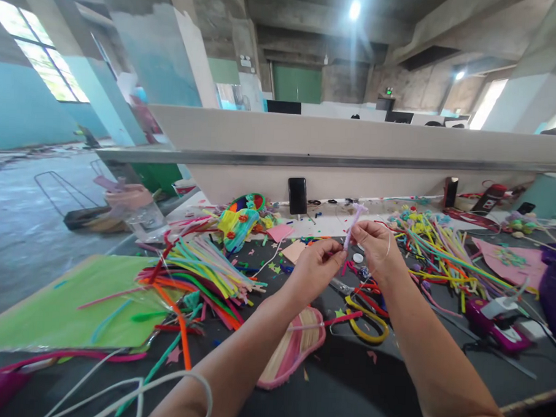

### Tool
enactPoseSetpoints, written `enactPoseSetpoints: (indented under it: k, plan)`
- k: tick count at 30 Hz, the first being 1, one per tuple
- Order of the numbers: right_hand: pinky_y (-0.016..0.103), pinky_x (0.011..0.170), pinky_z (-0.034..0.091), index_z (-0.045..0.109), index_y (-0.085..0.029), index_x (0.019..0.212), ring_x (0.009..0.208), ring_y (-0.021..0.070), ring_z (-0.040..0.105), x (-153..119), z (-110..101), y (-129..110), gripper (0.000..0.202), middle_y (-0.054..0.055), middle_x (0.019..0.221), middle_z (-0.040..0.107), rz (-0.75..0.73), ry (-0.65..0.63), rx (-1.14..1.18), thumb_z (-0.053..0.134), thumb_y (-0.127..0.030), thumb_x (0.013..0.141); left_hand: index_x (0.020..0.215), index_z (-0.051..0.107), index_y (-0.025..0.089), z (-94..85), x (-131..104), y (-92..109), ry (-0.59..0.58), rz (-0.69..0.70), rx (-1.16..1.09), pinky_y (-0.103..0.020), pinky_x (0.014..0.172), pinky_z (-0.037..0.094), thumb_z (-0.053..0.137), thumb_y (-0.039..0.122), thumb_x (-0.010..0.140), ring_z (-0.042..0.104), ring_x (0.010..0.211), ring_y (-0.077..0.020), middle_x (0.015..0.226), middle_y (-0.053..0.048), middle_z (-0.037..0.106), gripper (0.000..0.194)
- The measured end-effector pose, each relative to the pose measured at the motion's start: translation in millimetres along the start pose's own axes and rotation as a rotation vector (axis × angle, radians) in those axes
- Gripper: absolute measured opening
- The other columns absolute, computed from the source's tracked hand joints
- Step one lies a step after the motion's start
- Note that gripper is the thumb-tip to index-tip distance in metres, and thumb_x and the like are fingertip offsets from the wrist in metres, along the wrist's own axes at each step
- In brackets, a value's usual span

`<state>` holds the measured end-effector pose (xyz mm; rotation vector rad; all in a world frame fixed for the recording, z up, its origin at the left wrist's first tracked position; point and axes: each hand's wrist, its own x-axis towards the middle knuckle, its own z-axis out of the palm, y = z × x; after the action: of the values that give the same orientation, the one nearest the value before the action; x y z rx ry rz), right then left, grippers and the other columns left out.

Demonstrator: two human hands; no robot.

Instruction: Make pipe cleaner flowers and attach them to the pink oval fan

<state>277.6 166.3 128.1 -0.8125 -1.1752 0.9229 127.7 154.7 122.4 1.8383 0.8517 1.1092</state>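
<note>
Between my hands a light purple pipe cleaner (353, 223) stands upright, its top bent over. My left hand (320, 259) pinches its lower end with thumb and finger. Higher up, my right hand (376, 245) grips it from the right side, fingers closed. Beneath my forearms lies a pink and cream striped piece (294, 350) edged in pink, with a pink strand across its top. Scissors with yellow handles (369, 326) rest on the dark table just under my right hand, beside a red-handled tool (374, 296). A small white round cap (358, 259) sits behind my hands.
Pipe cleaners in many colours (211, 267) are heaped on the left, near a green sheet (71, 298). A phone (297, 196) leans on the partition beside a colourful fuzzy piece (240, 222). More pipe cleaners (446, 246) and a purple power strip (498, 326) occupy the right.
</note>
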Motion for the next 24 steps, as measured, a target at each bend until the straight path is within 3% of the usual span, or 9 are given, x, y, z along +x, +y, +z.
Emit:
enactPoseSetpoints:
  k: [6,12,19,24]
  plan:
    - [0.026,0.059,0.041,0.062,-0.019,0.063,0.057,0.012,0.049,0.0,-1.4,0.6,0.023,-0.001,0.059,0.057,-0.005,-0.027,-0.038,0.072,-0.039,0.067,0.071,0.053,0.016,3.8,-1.3,0.2,-0.09,0.011,-0.054,-0.022,0.055,0.037,0.05,0.037,0.085,0.047,0.056,-0.0099,0.059,0.003,0.049,0.025]
    - [0.026,0.057,0.039,0.062,-0.019,0.066,0.058,0.0122,0.048,-5.3,-0.2,-3.2,0.021,-0.001,0.063,0.057,0.019,-0.038,-0.034,0.071,-0.038,0.068,0.08,0.058,0.017,11.8,-2.3,0.0,-0.045,-0.035,-0.241,-0.022,0.055,0.04,0.055,0.038,0.082,0.049,0.057,-0.0095,0.068,0.002,0.052,0.022]
    - [0.027,0.059,0.041,0.064,-0.019,0.067,0.058,0.0128,0.049,-4.8,2.0,-3.3,0.025,0.0,0.062,0.058,-0.034,-0.015,-0.082,0.067,-0.043,0.074,0.068,0.058,0.016,14.9,-3.8,0.1,0.037,-0.07,-0.125,-0.022,0.052,0.032,0.056,0.031,0.08,0.042,0.052,-0.0086,0.058,0.003,0.05,0.02]
    - [0.027,0.059,0.04,0.063,-0.018,0.06,0.059,0.0136,0.051,-4.4,-0.8,-7.5,0.031,0.002,0.061,0.058,-0.093,0.01,-0.08,0.063,-0.044,0.077,0.061,0.056,0.016,16.9,-5.7,-1.4,0.015,-0.025,-0.018,-0.023,0.058,0.033,0.054,0.027,0.08,0.045,0.059,-0.0107,0.059,0.002,0.053,0.022]
